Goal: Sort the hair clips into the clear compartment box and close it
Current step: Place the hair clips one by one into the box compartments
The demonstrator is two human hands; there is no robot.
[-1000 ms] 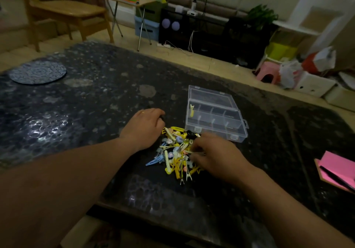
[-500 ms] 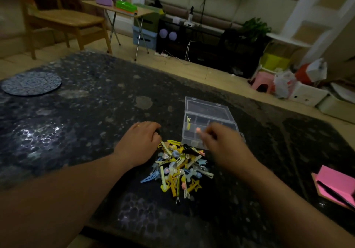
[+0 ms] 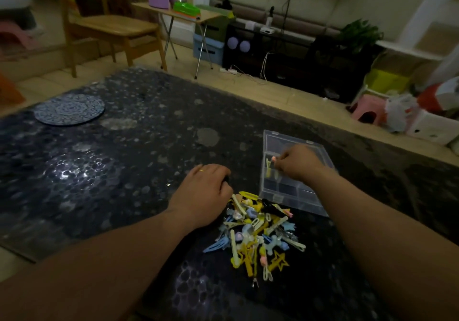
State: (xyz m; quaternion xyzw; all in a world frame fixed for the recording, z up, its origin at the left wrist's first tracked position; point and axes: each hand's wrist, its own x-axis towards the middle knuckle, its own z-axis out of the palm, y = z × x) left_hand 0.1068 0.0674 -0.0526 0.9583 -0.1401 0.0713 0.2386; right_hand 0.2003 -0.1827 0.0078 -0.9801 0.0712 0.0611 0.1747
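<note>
The table (image 3: pixel 99 171) is gleaming, glossy and pebbled. The compartment box (image 3: pixel 293 202) is looking like clear plastic, the hair clips (image 3: pixel 255 233) glossy.

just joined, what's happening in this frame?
A person is sorting hair clips by hand on a dark table. The right hand pinches a pink-tipped clip over the left end of the open clear box, where a yellow clip already lies. The left hand rests, fingers curled, at the edge of the pile; whether it holds anything is unclear. Most clips lie unsorted, and the lid is open.
</note>
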